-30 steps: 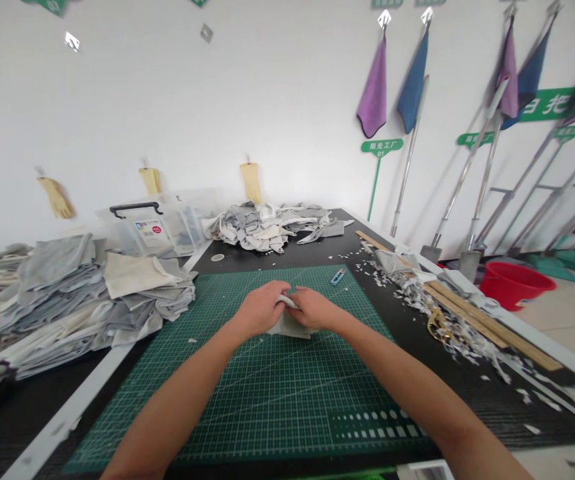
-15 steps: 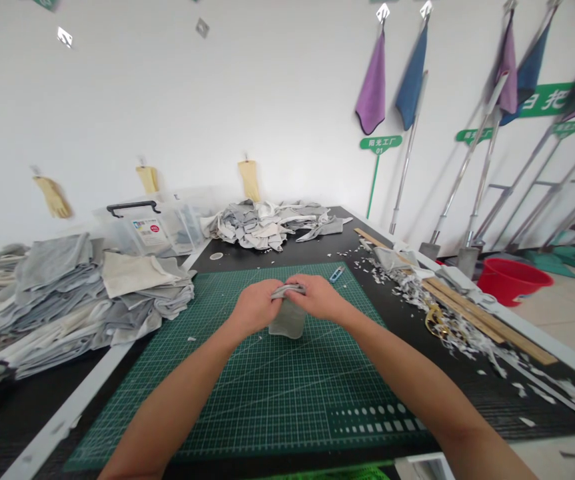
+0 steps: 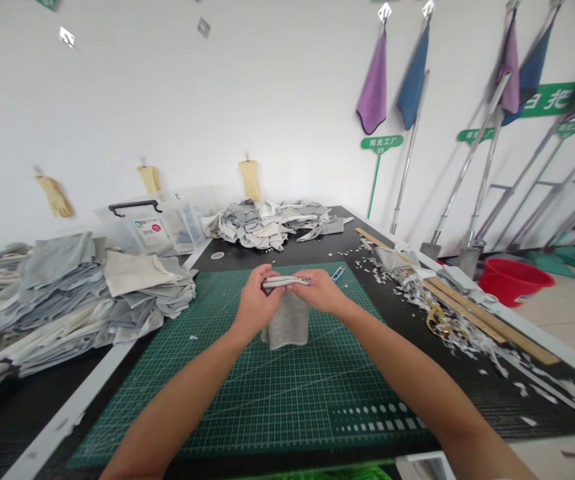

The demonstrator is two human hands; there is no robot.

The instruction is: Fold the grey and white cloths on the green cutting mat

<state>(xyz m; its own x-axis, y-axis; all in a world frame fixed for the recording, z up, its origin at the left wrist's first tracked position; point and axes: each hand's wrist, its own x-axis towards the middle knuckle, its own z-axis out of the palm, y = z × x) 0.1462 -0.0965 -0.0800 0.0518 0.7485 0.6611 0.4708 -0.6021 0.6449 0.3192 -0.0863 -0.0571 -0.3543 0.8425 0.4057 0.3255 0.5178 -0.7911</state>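
A folded grey cloth (image 3: pixel 288 321) hangs from both hands above the green cutting mat (image 3: pixel 247 393). My left hand (image 3: pixel 260 297) pinches the left end of its top edge, thumb at the front. At the right end of the same edge, my right hand (image 3: pixel 320 291) is closed on the fabric. Several layers show along the folded top, and the loose part drops toward the mat. Just behind my right hand, a utility knife (image 3: pixel 338 273) with a blue and white body lies on the mat.
Stacks of grey and cream cloths (image 3: pixel 62 287) stand at left, beside a clear plastic box (image 3: pixel 154 230). A heap of cloth pieces (image 3: pixel 262 223) lies at the back. Wooden strips (image 3: pixel 497 330), scissors (image 3: pixel 437 321) and white scraps line the right side. A red bucket (image 3: pixel 512 280) stands beyond.
My hands have moved slightly apart along the top edge, and my left fingers have lifted and opened a little. More of the folded edge and the hanging cloth now shows.
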